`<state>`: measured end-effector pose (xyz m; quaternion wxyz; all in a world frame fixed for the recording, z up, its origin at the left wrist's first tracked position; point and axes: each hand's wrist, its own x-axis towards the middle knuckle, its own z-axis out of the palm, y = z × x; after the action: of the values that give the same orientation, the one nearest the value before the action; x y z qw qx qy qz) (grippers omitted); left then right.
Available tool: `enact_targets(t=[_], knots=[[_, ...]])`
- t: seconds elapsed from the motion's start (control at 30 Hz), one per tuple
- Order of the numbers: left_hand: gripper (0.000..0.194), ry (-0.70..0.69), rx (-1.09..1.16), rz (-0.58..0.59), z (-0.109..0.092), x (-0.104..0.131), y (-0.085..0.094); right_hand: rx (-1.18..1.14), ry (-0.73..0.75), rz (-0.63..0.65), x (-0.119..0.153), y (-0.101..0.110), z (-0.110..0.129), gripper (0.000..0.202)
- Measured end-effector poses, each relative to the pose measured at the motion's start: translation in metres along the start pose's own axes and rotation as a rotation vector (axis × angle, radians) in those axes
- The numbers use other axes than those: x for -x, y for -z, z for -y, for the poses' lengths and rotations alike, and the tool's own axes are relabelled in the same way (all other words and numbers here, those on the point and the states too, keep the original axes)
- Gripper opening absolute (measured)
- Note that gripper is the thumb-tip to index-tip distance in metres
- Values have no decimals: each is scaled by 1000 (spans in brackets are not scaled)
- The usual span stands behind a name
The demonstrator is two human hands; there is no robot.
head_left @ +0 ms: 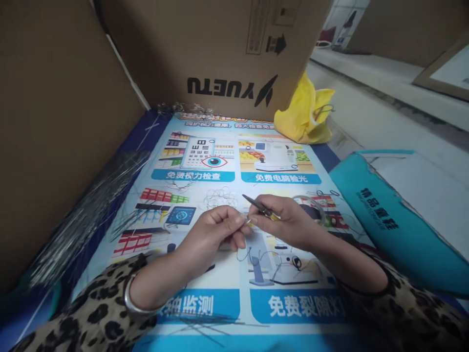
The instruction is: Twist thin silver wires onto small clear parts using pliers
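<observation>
My left hand is closed in a pinch over the middle of the printed sheet, with a thin wire between thumb and forefinger. Close against its fingertips is my right hand, wrapped round a pair of pliers with dark pointed jaws and a bit of yellow on the handle. The jaws point up and left, away from the wire. The right thumb and forefinger also come up to the wire's end; whether they pinch it too I cannot tell. A loop of thin wire hangs or lies below the hands.
A bundle of straight wires lies left. Tangled wire and a wire coil rest beyond the hands; loose wires lie in front. Cardboard walls the back. A yellow bag and a teal box stand right.
</observation>
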<state>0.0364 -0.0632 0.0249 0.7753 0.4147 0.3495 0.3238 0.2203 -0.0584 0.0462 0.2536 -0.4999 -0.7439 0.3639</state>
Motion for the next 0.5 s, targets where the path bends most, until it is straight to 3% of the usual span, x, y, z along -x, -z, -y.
enact_targets(t=[0.23,0.33,0.5], knots=[[17,-169,-265,-193,-5,2,-4,-31,19,-64,1,-3,0,10],[12,-256,-379,-229,-7,2,-2,-74,-23,-93,0,-2,1,12],[11,-266,-445,-230,-7,0,2,-116,-50,-112,-1,-1,1,15]])
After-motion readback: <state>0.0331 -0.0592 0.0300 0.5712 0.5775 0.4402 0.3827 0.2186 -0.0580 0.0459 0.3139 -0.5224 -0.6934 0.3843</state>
